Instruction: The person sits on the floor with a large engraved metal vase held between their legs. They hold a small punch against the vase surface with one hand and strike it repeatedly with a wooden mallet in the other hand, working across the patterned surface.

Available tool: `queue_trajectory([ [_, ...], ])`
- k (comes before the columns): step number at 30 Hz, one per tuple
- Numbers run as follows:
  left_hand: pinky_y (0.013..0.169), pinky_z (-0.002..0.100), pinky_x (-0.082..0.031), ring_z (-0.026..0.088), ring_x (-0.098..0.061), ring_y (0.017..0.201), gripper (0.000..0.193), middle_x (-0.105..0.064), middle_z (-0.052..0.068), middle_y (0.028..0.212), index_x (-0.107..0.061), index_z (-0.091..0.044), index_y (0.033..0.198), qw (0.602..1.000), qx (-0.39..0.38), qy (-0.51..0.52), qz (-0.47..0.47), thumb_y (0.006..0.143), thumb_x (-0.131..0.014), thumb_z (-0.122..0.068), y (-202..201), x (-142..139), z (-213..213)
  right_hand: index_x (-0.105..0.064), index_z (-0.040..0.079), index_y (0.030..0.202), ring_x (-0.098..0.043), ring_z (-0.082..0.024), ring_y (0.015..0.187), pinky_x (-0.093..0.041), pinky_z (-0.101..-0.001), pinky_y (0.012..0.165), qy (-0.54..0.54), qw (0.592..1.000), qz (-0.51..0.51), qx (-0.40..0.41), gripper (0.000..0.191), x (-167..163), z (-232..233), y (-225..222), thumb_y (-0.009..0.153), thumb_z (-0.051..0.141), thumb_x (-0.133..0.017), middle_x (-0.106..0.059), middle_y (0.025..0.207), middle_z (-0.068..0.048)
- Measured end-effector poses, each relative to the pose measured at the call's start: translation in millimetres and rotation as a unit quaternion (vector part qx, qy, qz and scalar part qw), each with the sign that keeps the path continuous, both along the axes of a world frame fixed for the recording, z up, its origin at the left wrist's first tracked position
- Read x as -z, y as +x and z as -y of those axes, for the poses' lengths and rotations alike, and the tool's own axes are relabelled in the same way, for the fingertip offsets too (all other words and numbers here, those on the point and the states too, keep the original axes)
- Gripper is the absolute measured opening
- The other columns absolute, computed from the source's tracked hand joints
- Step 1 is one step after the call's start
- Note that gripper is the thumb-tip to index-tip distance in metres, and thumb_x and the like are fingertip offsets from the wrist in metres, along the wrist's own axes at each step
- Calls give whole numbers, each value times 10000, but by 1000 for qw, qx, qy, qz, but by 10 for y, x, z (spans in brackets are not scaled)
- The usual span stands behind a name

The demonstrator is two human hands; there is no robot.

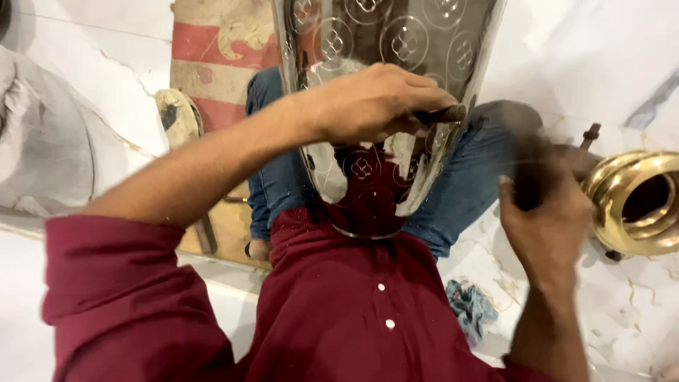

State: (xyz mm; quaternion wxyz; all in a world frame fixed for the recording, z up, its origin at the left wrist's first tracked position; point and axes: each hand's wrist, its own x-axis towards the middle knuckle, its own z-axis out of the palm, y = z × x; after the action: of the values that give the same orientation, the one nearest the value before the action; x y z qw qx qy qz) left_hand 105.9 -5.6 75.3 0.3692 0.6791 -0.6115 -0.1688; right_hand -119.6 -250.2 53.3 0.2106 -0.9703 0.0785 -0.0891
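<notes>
nearest is the maroon shirt (pixel 339 311), buttoned down the front, with the left sleeve filling the lower left corner. the person sits on a pale marble floor (pixel 622 304), knees in blue jeans (pixel 460 191) spread apart.

the polished metal sheet (pixel 396 42) stands between the knees, its narrow lower end resting against the shirt and its long axis running up and away from the body, widening until the top edge of the view cuts it off. engraved circles with small loop motifs cover its mirror face, which reflects the shirt.

the left hand (pixel 375 102) lies across the middle of the sheet, fingers closed around a short dark punch (pixel 442 113) whose tip points right, toward the sheet's right edge. the right hand (pixel 544 219) hovers just right of the sheet, closed on a dark tool (pixel 527 177) that is blurred, so its head cannot be made out.

a crumpled blue rag (pixel 470 308) lies on the floor under the right forearm. farther right sits a brass ring-shaped piece (pixel 636 201), cut by the frame edge. beyond the left knee lie a worn sandal (pixel 177 117) and a red and cream patterned mat (pixel 212 64).
</notes>
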Motion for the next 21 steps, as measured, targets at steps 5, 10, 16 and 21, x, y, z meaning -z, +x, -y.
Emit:
queue_trajectory([
  [5,878,418,-558,317,-697,1028,419,-659,121,1110,-551,-42,1374,993,-104,-42,-29,998,-734,-68,-177,108,-162,-512,61,1456,-713,-270,834,-592,-385,740,-126,988,-71,-55,720,-639,148,291,840,132,-878,-692,991,-151],
  [10,805,346,-599,221,-728,933,265,-665,97,1057,-571,-57,1257,964,-248,-68,-72,1050,-732,-99,-481,281,-248,-513,-53,1435,-657,-331,699,-553,-401,611,-174,977,11,-125,685,-1012,147,654,879,130,-870,-650,976,-270],
  [16,808,349,-606,220,-746,930,266,-698,99,1041,-570,-54,1219,886,-435,-150,-55,1032,-747,-122,-858,431,-207,-545,156,1302,-629,-217,709,-516,-303,651,-201,953,-33,-222,472,-1331,-31,963,914,148,-813,-607,906,-117],
  [21,780,338,-600,225,-749,870,256,-706,99,975,-566,-48,1259,817,-539,-185,-87,1057,-719,-85,-1159,551,-121,-531,323,1605,-543,-162,558,-477,-283,543,-445,837,-29,-317,857,-1920,-532,1092,782,240,-754,-579,775,-38],
])
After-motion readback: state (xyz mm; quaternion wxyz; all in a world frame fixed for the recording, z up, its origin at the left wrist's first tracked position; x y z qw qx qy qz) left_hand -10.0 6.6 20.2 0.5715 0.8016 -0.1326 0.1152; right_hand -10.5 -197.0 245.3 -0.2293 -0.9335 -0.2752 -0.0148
